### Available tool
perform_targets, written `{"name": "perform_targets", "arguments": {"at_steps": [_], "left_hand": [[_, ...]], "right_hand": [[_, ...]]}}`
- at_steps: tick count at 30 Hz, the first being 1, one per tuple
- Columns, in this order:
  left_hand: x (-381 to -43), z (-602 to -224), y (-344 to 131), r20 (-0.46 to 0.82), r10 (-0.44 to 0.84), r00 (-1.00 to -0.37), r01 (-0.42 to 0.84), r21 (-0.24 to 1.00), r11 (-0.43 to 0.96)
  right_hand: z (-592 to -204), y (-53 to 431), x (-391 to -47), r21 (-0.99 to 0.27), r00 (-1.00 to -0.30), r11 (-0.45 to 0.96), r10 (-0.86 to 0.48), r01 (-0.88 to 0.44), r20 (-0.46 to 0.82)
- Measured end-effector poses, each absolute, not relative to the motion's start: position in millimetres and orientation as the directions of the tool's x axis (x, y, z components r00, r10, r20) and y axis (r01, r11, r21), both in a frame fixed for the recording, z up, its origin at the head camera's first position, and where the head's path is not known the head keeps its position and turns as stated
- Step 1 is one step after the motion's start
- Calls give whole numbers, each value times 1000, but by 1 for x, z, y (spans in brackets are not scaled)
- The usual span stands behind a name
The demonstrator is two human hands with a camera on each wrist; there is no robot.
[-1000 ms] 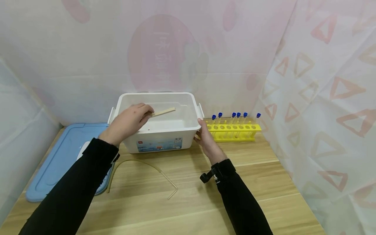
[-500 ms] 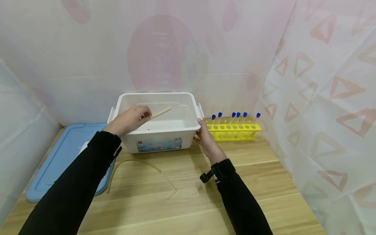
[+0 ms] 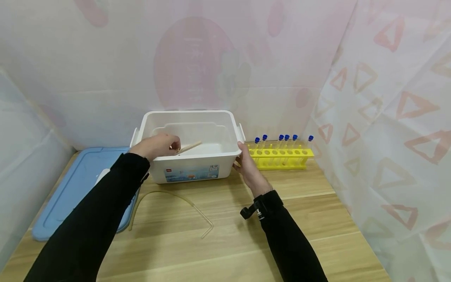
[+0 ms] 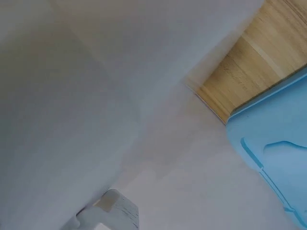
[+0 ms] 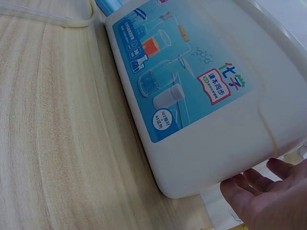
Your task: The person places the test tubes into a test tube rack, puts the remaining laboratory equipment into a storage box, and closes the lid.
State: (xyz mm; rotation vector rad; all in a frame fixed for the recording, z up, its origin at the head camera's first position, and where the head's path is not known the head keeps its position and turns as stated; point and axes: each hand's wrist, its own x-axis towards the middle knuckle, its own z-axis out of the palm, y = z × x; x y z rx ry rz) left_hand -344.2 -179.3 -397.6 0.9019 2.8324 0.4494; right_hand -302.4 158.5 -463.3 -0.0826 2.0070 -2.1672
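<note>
A white storage bin (image 3: 226,163) with a blue chemistry label (image 5: 160,67) stands at the back of the table. My left hand (image 3: 158,146) reaches over its front left rim, with curled fingers pinching a flat, pale wooden stick (image 3: 191,147). The stick slants low inside the bin; its near end is hidden by the hand. My right hand (image 3: 249,169) grips the bin's right front corner, thumb at the rim. In the right wrist view, its fingers (image 5: 261,182) bend against the bin's side. The left wrist view does not show the left hand.
A blue lid (image 3: 75,192) lies left of the bin. Yellowish tubing with a bent clear tube (image 3: 205,217) lies on the wooden table (image 3: 225,258) in front. At right stands a yellow rack (image 3: 278,158) with several blue-capped test tubes. Patterned cloth walls (image 3: 292,70) surround the table.
My left hand has moved down and slightly left into the bin, carrying the wooden stick lower with it. The right hand has stayed on the bin's corner.
</note>
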Motion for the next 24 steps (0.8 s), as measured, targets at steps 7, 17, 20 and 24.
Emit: {"name": "perform_targets", "arguments": {"at_steps": [7, 17, 20, 24], "left_hand": [[-343, -397, -178, -155, 565, -811, 509, 291, 810], [-340, -395, -178, -271, 465, -843, 367, 342, 865], [-339, -397, -178, -293, 422, -858, 298, 386, 873], [-339, -399, -178, -336, 333, -881, 161, 449, 879]], "right_hand": [[-464, 159, -302, -994, -980, -63, -187, 89, -76], [-464, 158, -304, -994, -981, -72, -182, 86, -71], [-465, 158, -304, -994, -981, -69, -180, 88, -74], [-465, 158, -304, -993, -981, -70, -177, 94, -81]]}}
